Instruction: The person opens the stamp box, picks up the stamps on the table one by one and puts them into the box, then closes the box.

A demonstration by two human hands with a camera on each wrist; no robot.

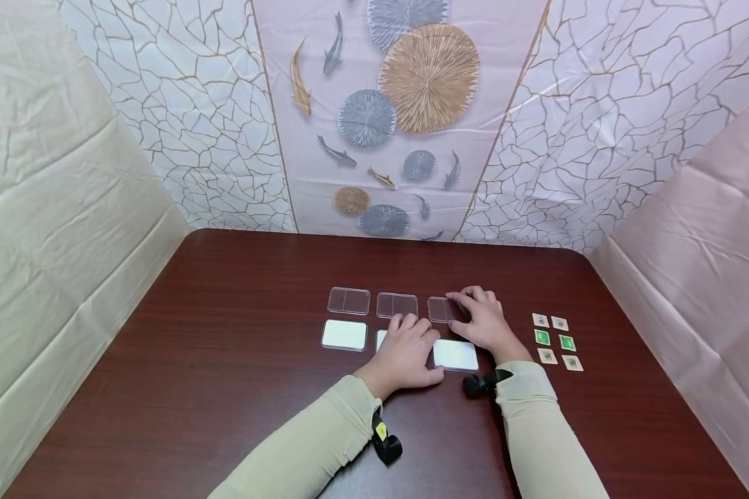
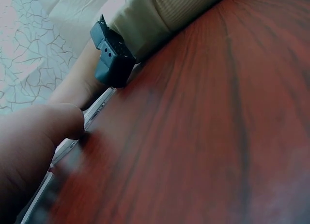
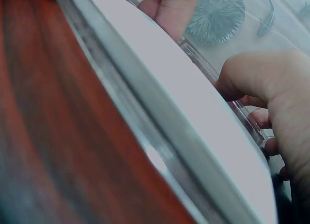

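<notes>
In the head view my left hand (image 1: 406, 352) lies over the middle white-filled clear case (image 1: 381, 338), covering most of it. Its thumb reaches the near left corner of the right white-filled case (image 1: 455, 355), and its fingers are loosely bent. My right hand (image 1: 483, 320) grips the right clear plastic lid (image 1: 439, 310), index finger at the far edge and thumb at the near edge; its palm hides the lid's right end. In the right wrist view the right thumb (image 3: 242, 76) meets the clear edge, behind the white top (image 3: 193, 98).
Two more clear lids lie left of the held one, a middle lid (image 1: 397, 305) and a left lid (image 1: 348, 301). A third white-filled case (image 1: 344, 335) sits front left. Small square pieces lie at right, including green ones (image 1: 541, 337) and beige ones (image 1: 546, 356).
</notes>
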